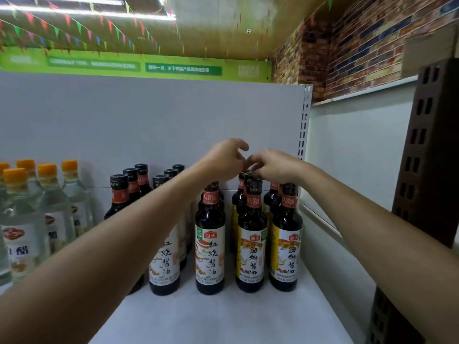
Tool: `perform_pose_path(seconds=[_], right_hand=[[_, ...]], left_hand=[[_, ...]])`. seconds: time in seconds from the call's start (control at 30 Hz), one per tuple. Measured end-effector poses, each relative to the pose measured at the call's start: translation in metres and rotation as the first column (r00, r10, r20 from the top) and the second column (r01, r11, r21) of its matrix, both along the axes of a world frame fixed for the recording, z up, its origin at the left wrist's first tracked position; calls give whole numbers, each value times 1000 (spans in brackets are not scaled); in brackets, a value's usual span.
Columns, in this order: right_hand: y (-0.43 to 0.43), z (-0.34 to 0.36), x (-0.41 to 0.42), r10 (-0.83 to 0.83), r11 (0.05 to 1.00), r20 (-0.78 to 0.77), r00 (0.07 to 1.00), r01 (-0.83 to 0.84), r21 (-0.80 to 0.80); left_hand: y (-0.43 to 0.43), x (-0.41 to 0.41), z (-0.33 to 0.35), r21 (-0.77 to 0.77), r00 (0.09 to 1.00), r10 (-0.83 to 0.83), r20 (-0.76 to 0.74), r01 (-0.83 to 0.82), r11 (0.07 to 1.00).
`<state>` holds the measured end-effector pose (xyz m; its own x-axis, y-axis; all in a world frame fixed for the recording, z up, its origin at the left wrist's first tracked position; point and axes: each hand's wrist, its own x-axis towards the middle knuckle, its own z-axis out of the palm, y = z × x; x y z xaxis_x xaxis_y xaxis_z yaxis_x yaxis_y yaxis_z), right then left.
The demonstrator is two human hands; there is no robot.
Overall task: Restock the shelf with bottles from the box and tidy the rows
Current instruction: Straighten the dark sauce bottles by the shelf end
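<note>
- Two bare arms reach across a white shelf (pixel 223 319) in a shop aisle, its pale back panel (pixel 149 120) rising behind the stock.
- A brick-patterned wall (pixel 360 45) and a brown slotted upright (pixel 422 145) close the scene on the right.
- Clear bottles (pixel 22 219) with orange caps stand in rows at the far left of the shelf.
- White-labelled dark bottles (pixel 210 244) stand upright in rows at the centre, running from the front towards the back panel; the left forearm crosses in front of some of them.
- Yellow-labelled bottles (pixel 252 244) fill two rows just beside them at the right end of the shelf, front ones level with each other.
- The left hand (pixel 226 160) hovers above the rear of these rows, its fingers curled, touching or almost touching the right hand (pixel 270 165).
- The right hand's fingers bend down over the caps of the rear yellow-labelled bottles.
- Neither grip can be read: the curled fingers hide whether either hand has hold of a cap or only rests there.
</note>
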<state>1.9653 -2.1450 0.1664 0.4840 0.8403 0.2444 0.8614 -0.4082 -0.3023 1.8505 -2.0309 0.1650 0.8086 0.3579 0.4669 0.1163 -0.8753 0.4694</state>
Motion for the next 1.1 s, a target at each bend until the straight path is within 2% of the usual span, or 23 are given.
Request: perform_pose_path(seconds=[0.17, 0.3, 0.57, 1.1], right_hand=[[17, 9, 8, 1, 995, -50, 999, -6, -100], [22, 11, 15, 24, 991, -88, 996, -35, -126], [30, 6, 19, 58, 997, -27, 998, -60, -51], [32, 0, 18, 26, 999, 39, 999, -25, -35]], left_hand=[[23, 11, 0, 119, 986, 20, -166, 0, 993], [26, 19, -4, 136, 984, -11, -179, 36, 990], [29, 29, -4, 193, 959, 43, -282, 13, 981], [29, 31, -10, 221, 962, 43, -268, 18, 975]])
